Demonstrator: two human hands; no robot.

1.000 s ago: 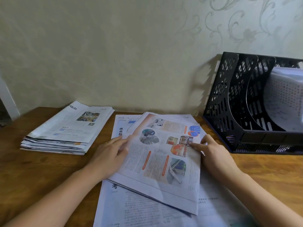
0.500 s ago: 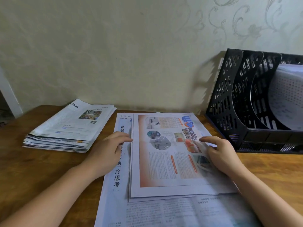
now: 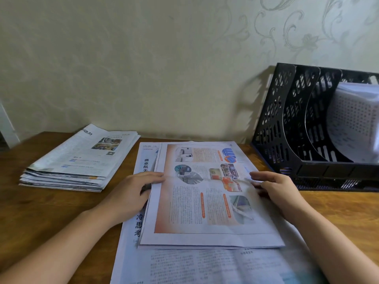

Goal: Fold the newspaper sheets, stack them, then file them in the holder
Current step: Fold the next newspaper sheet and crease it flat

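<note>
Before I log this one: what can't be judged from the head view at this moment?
- Holder: right end cut off by the frame edge.
- Paper in its far slot: text too small to read.
- Open sheet: mostly covered by the folded sheet.
- Stack: sheet count too blurred.

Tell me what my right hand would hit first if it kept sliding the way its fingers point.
The right hand points left across the folded colour sheet, so it would probably meet the left hand at the opposite edge.

One head-worn view looks forward and down, close over the surface point(image 3: 30, 206), facing the wall point(image 3: 143, 68) behind it.
</note>
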